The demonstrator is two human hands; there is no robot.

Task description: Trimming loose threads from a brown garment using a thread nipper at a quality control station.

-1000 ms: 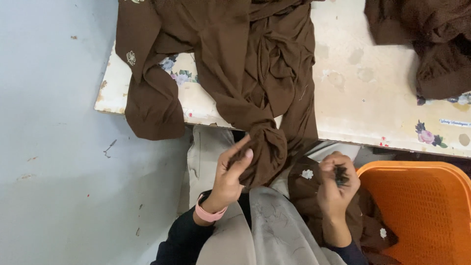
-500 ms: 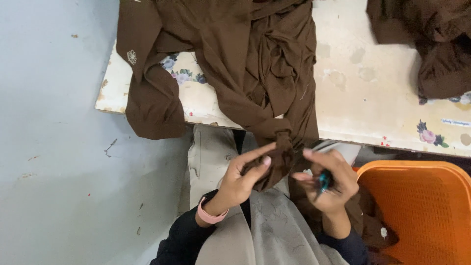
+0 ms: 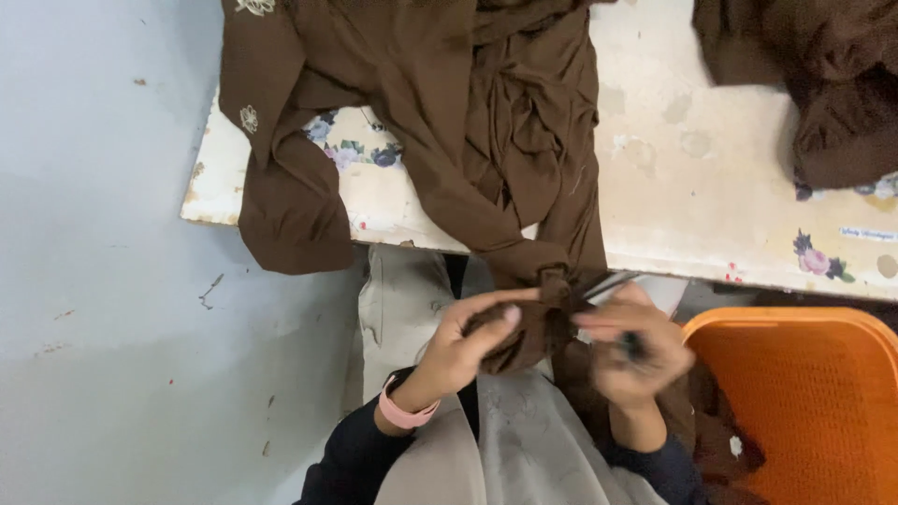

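The brown garment (image 3: 449, 140) lies as before, spread over the worn floral-printed table (image 3: 711, 196) with a bunched end hanging off the near edge. The left hand (image 3: 468, 341), a pink band (image 3: 402, 411) at its wrist, still pinches that bunched end between thumb and forefinger. The right hand (image 3: 631, 346), blurred, has risen closer to the fabric since half a second ago, its fingers clenched on small thread snips (image 3: 613, 309) whose blades now touch the cloth, just left of the orange basket (image 3: 804, 393).
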